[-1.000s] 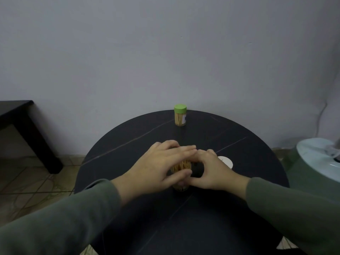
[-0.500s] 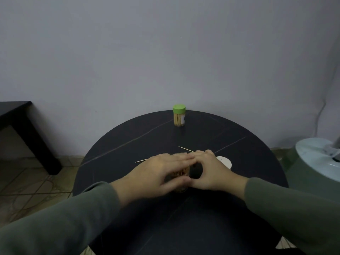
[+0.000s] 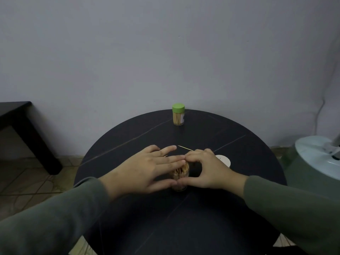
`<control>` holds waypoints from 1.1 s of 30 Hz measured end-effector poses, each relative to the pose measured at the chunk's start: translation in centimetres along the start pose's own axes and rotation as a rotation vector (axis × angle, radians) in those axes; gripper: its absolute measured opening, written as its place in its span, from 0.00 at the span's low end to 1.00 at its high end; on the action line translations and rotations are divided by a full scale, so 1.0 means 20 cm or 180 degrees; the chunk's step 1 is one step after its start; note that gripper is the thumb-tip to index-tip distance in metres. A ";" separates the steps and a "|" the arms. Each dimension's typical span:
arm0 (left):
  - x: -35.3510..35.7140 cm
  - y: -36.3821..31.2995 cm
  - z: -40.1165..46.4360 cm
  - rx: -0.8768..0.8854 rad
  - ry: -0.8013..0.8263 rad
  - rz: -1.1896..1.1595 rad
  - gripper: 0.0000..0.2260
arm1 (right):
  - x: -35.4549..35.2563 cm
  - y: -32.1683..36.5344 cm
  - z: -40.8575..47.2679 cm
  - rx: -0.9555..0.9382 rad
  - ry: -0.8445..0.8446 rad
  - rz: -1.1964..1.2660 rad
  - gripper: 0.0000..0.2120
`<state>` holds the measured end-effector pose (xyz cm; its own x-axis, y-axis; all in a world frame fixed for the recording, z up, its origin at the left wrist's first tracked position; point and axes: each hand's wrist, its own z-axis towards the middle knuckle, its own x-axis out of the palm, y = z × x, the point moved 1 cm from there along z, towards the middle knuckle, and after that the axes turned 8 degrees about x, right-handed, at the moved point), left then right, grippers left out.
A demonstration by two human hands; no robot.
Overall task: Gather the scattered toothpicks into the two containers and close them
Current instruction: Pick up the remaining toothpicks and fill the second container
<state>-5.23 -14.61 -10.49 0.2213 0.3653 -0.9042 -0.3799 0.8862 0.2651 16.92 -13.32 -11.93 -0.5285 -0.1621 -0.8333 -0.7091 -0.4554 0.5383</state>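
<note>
Head view: we cup both hands, left hand (image 3: 147, 170) fingers straight, right hand (image 3: 206, 170) fingers curled, around the open container (image 3: 181, 174), steadying it for filling.

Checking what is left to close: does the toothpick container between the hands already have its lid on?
No, the near container shows open toothpick tips, and a white lid lies on the table beside the right hand.

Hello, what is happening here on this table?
A person is collecting toothpicks. Both hands, left hand and right hand, surround an open container full of toothpicks. A loose toothpick lies behind them. A white lid waits beside the right hand. The green-lidded container stands closed at the far edge.
</note>
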 end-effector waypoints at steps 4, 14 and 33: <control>-0.01 -0.03 0.01 -0.0415 -0.0191 -0.0097 0.26 | -0.01 0.00 -0.01 0.0005 -0.0001 0.0001 0.35; -0.02 -0.06 0.03 -0.0439 -0.0212 -0.0163 0.22 | -0.01 0.01 0.00 -0.0045 -0.0030 0.0094 0.30; 0.02 -0.06 0.02 -0.0434 0.0047 -0.0218 0.23 | -0.01 0.01 0.00 -0.0078 0.0027 0.0075 0.29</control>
<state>-4.38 -15.41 -11.13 0.2380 0.3001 -0.9238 -0.4832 0.8616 0.1554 16.85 -13.29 -11.73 -0.5409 -0.1803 -0.8215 -0.6848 -0.4728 0.5546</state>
